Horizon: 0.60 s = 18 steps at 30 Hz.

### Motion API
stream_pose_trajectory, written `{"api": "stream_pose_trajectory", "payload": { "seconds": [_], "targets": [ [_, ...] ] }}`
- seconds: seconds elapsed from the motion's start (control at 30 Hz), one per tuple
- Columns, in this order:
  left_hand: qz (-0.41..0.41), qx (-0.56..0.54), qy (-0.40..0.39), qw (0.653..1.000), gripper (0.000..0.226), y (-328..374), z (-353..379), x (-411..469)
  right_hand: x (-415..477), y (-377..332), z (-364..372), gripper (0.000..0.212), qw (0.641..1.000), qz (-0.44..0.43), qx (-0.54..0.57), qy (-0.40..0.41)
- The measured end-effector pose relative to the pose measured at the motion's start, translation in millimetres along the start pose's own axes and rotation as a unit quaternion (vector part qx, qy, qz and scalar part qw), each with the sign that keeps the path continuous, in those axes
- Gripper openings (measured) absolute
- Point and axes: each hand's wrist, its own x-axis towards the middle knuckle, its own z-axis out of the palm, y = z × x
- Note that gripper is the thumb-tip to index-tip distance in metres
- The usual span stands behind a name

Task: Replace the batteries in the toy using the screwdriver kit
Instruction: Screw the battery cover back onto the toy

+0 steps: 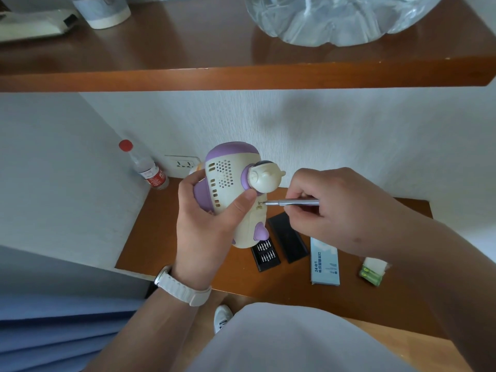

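Note:
My left hand (204, 224) grips a cream and purple toy (228, 181), held above the low wooden table with its underside and speaker holes facing me. In my right hand (341, 208) is a silver screwdriver (295, 202), lying level, its tip set in a screw on the toy's cream body. On the table below lie the open black bit tray (266, 255) with several bits, its black lid (289, 237), the pale blue kit box (325, 261) and a green pack of batteries (371, 275).
A clear bottle with a red cap (146, 167) stands at the table's back left by a wall socket (182, 164). A wooden shelf (241, 65) overhangs, carrying a cup (103, 9) and a large clear water jug (341, 17). My shoe (222, 316) shows below.

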Motion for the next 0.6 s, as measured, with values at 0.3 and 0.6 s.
{"api": "stream_pose_trajectory", "payload": {
  "seconds": [0.3,0.6],
  "targets": [
    [-0.006,-0.007,0.002,1.0,0.086,-0.5,0.3,2.2,3.4,3.6,-0.2,0.018,0.999,0.012,0.03,0.005],
    [-0.019,-0.014,-0.006,1.0,0.077,-0.1,4.1,3.4,4.1,6.9,-1.9,0.015,1.0,0.006,0.005,0.0]
  ]
}}
